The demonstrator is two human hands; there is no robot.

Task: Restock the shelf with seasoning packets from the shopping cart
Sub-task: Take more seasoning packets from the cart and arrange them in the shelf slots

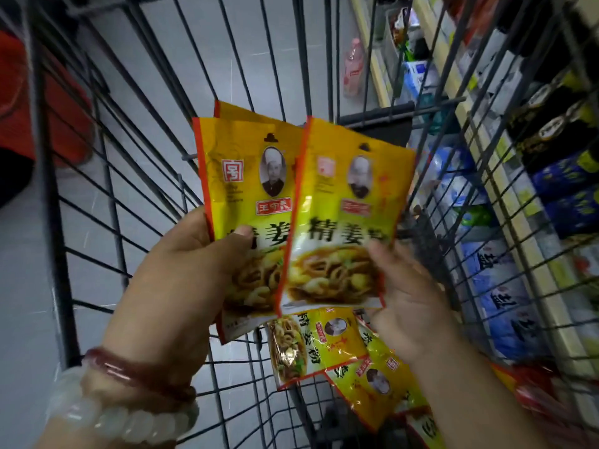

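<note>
I look down into a wire shopping cart [107, 176]. My left hand [181, 273] grips a small stack of yellow seasoning packets [249, 176], thumb pressed on the front one. My right hand [411, 293] pinches the lower right corner of another yellow seasoning packet [343, 222], which overlaps the stack's right side. More of the same packets [324, 345] lie loose on the cart's bottom, under my hands. The shelf [505, 176] runs along the right, seen through the cart's wire side.
The shelf rows hold blue-and-white bags [496, 286] and dark packs with yellow print [557, 147]. A red object [39, 102] sits outside the cart at the left. Grey floor shows through the wires. Two bracelets ring my left wrist [129, 403].
</note>
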